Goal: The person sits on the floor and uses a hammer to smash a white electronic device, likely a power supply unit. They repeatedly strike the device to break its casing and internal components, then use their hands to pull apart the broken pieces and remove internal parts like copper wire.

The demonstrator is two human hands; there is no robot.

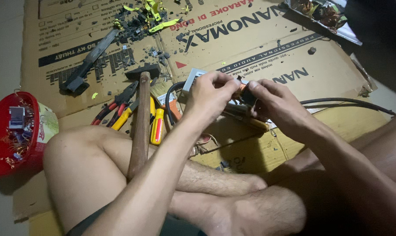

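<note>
Person sits cross-legged on flattened cardboard (259,48); both hands are raised above the lap, meeting over a small coil (240,88) of copper wire on a dark core. Left hand (209,94) pinches the coil's near end between thumb and fingertips, knuckles up, wrist bent slightly inward. Right hand (279,105) closes around the dark body from the other side, thumb on top, fingers curled beneath; it reads as the steadying grip while the left works the wire. Both forearms angle in from the knees, likely so the part sits close under the eyes. Coil is held in the air, just above a grey box (192,78) and a black cable (346,104) on the cardboard. Tools lie within reach of the left knee: hammer (141,118) leaning on the leg, red pliers (115,107), yellow screwdriver (157,126). A red tub (10,135) of small parts stands further left. Dark debris (141,22) is scattered at the far edge.
</note>
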